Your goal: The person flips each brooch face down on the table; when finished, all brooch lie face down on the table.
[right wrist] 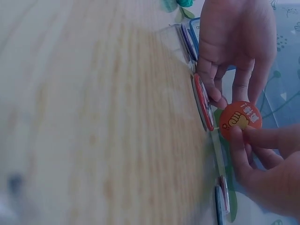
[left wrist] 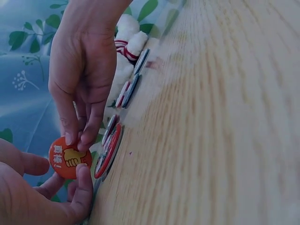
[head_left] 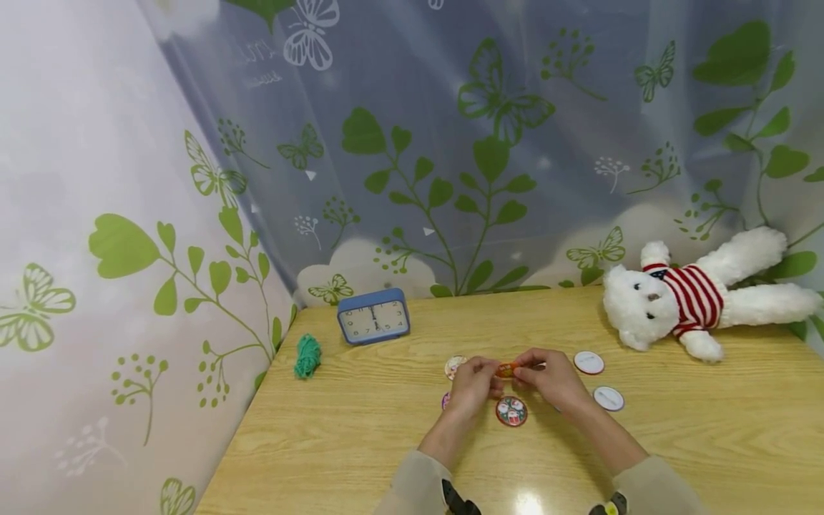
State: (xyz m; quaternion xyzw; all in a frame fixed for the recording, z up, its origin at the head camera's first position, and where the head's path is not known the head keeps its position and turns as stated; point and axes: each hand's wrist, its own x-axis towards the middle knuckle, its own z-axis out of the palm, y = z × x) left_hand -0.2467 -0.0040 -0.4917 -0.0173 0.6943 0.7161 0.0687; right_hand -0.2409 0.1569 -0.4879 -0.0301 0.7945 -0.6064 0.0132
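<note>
Holding one orange round badge point(head_left: 506, 370) between them, the left hand point(head_left: 473, 386) and the right hand point(head_left: 555, 376) are pinching its edge, thumbs and fingers being nearly together. This badge is being held above the wooden table point(head_left: 360, 443), just beyond a red-rimmed badge point(head_left: 511, 411). Behind, toward the left, a blue clock point(head_left: 375, 320) is standing; at far right, a white bear point(head_left: 698, 297) is lying.

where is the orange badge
Right of centre in the head view, left hand and right hand pinch the orange badge beyond the red-rimmed patterned badge.
</note>
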